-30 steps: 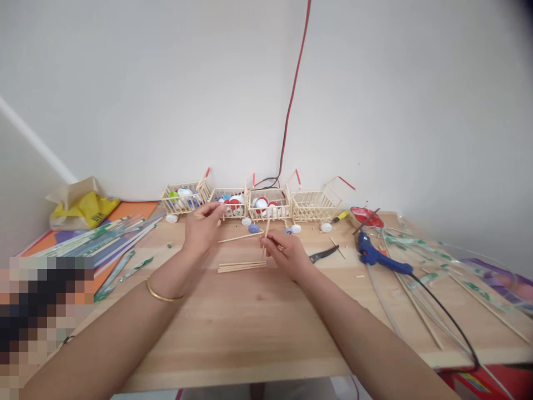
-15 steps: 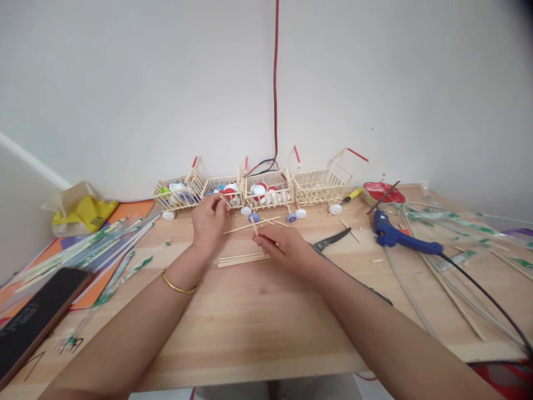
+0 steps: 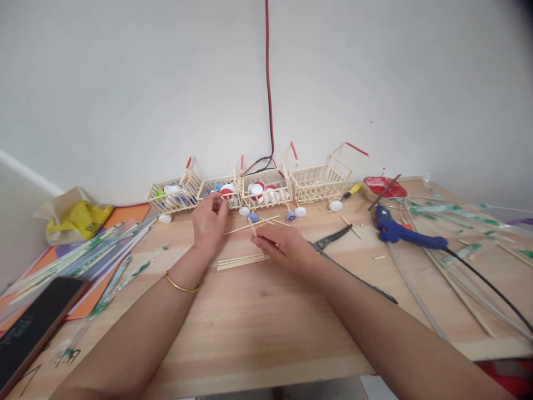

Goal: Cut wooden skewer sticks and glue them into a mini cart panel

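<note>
My right hand (image 3: pixel 283 245) pinches a short wooden stick (image 3: pixel 252 227) that tilts up to the left. My left hand (image 3: pixel 209 222), with a gold bangle at the wrist, has its fingers curled near a long thin stick (image 3: pixel 250 224) lying across the table; whether it grips that stick is unclear. A small bundle of cut sticks (image 3: pixel 241 260) lies on the wooden table (image 3: pixel 266 328) just below both hands. Behind them stands a row of little stick-built carts (image 3: pixel 266 191), three holding bottle caps and the rightmost cart (image 3: pixel 318 182) holding none.
A blue glue gun (image 3: pixel 406 235) with a black cord lies at the right, near a red dish (image 3: pixel 381 187) and long skewers in wrappers. Black cutters (image 3: pixel 333 238) rest right of my hands. Skewer packets, orange card and a dark phone (image 3: pixel 31 328) lie at the left, a yellow bag (image 3: pixel 73 214) behind.
My right hand's short stick has tipped from upright to leaning left. The view has shifted, so the table's things sit a little higher and further right. My left hand stays by the carts.
</note>
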